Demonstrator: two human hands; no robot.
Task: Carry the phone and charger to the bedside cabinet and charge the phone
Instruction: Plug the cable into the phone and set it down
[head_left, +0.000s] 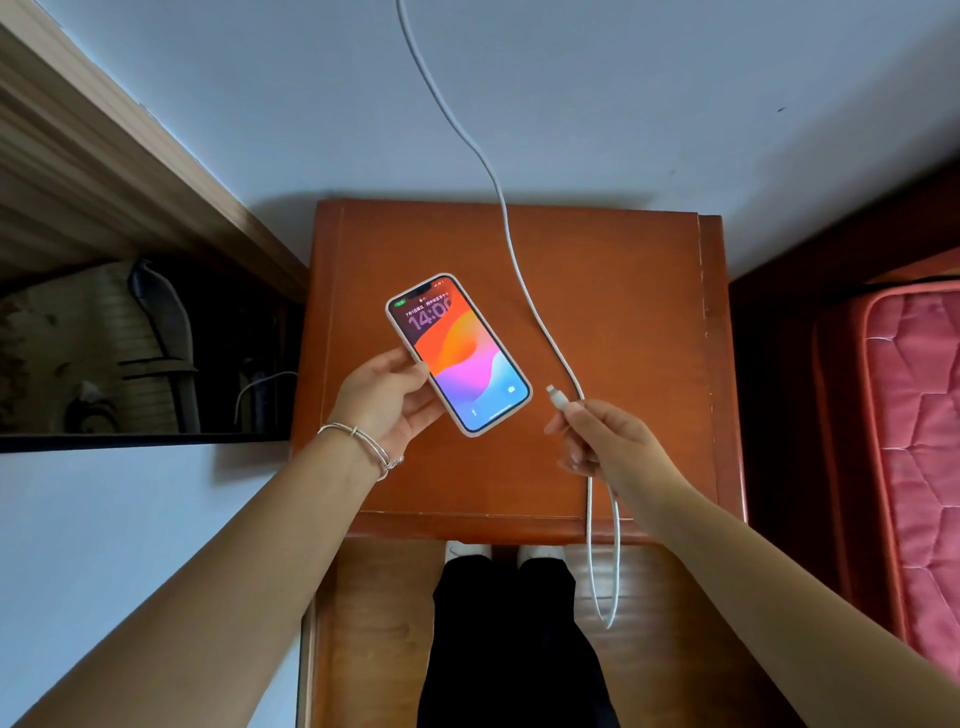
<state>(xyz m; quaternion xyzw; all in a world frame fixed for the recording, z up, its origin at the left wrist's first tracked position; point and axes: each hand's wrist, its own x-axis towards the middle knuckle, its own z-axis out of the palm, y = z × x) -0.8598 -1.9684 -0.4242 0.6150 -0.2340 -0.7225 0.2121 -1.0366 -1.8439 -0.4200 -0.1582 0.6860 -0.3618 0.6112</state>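
Note:
My left hand (387, 397) holds the phone (460, 353) by its left edge, above the orange-brown bedside cabinet (613, 291). Its screen is lit with a colourful lock screen and faces up. My right hand (597, 439) pinches the white charger cable (506, 223) just behind its plug (557, 397). The plug points up-left at the phone's lower end, a short gap away. The cable runs up along the wall out of view, and a slack loop hangs below my right hand over the cabinet's front edge. The charger block is not visible.
A bed with a pink quilted mattress (914, 441) stands right of the cabinet. On the left a dark shelf opening (130, 353) holds clutter under a wooden frame. The white wall (623, 104) is behind. My legs and white shoes (501, 553) are at the cabinet's front.

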